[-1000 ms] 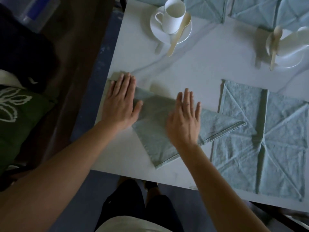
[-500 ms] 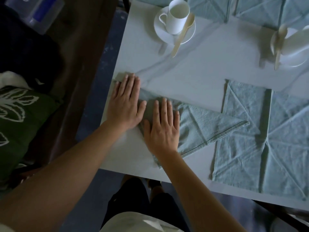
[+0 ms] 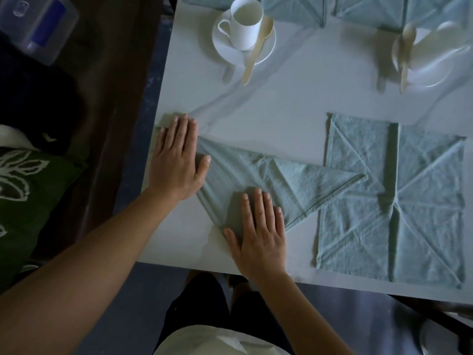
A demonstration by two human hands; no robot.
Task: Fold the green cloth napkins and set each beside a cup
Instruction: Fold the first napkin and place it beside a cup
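Two flat, spread hands are pressing a triangle-folded green napkin (image 3: 279, 183) at the lower left of the desk (image 3: 281, 108): left hand (image 3: 176, 162) on its upper-left end, right hand (image 3: 261, 231) on its lower corner. White cup (image 3: 245, 24) is sitting on a saucer at upper centre.

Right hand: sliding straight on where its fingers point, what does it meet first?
The right hand first crosses the rest of the folded napkin under it, then bare table; beyond that, probably the wooden spoon overhanging the saucer.

Your forearms (image 3: 97, 247) are bare; you wear a white top (image 3: 217, 340) above dark bottoms (image 3: 197, 306).
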